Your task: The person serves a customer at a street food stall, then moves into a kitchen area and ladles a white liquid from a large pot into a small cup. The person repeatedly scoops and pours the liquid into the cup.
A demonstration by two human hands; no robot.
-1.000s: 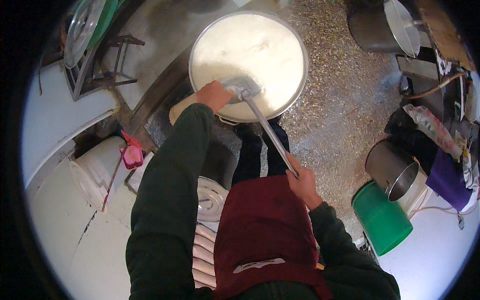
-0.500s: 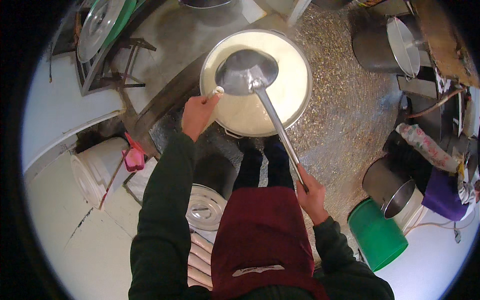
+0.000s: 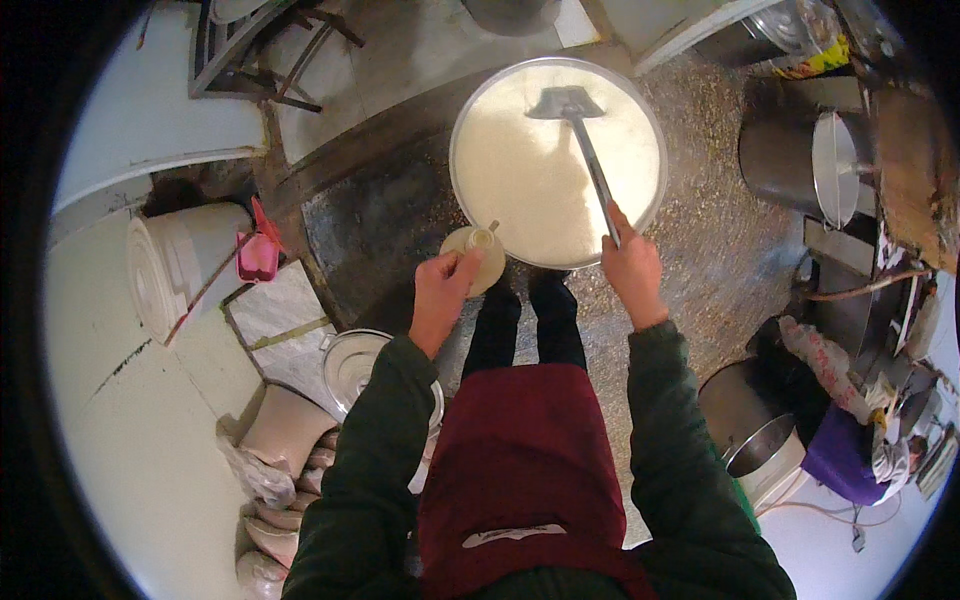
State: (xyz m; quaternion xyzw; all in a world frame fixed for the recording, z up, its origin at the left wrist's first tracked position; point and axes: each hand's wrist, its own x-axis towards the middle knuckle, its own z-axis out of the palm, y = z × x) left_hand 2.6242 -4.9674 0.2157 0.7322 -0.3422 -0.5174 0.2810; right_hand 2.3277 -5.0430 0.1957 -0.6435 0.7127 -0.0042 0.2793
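Observation:
A big round metal pot (image 3: 459, 196) full of cream-coloured liquid (image 3: 530, 170) stands on the floor in front of my feet. My right hand (image 3: 633, 272) is closed round the long handle of a metal ladle (image 3: 590, 155). The ladle's bowl is partly sunk in the liquid near the far side, so its lower part is hidden. Beside the pot's near left rim, my left hand (image 3: 443, 293) grips a round, pale yellowish container (image 3: 489, 271) with a small whitish neck and short spout. Its contents cannot be made out.
A metal pot with a lid (image 3: 357, 366) stands by my left arm, near filled bags (image 3: 287, 428). Further left are a white bucket (image 3: 180, 265) and a pink dustpan (image 3: 258, 259). Metal pots (image 3: 785, 170) line the right side. A dark stone step (image 3: 375, 215) lies left of the pot.
The ladle's bowl has gone from above the pot down into the liquid at its far side. My left hand has drawn back from over the pot, bringing the container beside the near rim.

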